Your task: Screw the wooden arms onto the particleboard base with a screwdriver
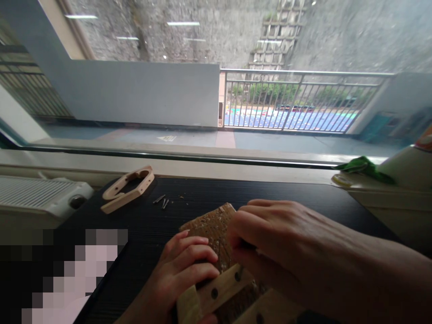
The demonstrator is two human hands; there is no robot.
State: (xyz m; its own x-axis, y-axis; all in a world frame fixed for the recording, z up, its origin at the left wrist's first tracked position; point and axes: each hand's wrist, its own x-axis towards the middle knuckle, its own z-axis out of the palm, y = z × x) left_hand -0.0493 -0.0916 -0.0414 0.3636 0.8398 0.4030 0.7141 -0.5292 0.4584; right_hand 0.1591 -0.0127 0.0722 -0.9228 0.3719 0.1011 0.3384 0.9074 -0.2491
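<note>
A light wooden piece (221,290) with dark round holes lies on a worn, pitted wooden board (219,245) at the bottom middle. My left hand (189,265) grips this piece at its left side, fingers over the top and resting on the board, with the thumb partly in view below. Over the board's right part, my right hand (280,238) is closed like a fist; whatever its fingers hold is hidden from this angle. The lower right of the wooden piece is in shadow beneath my right hand.
Another wooden frame (130,189) with a curved opening lies at the table's back left. Beside it are several small metal pins (162,201). The black table (286,191) stands against a window sill, where a green cloth (366,168) lies. A white radiator (43,193) is at left.
</note>
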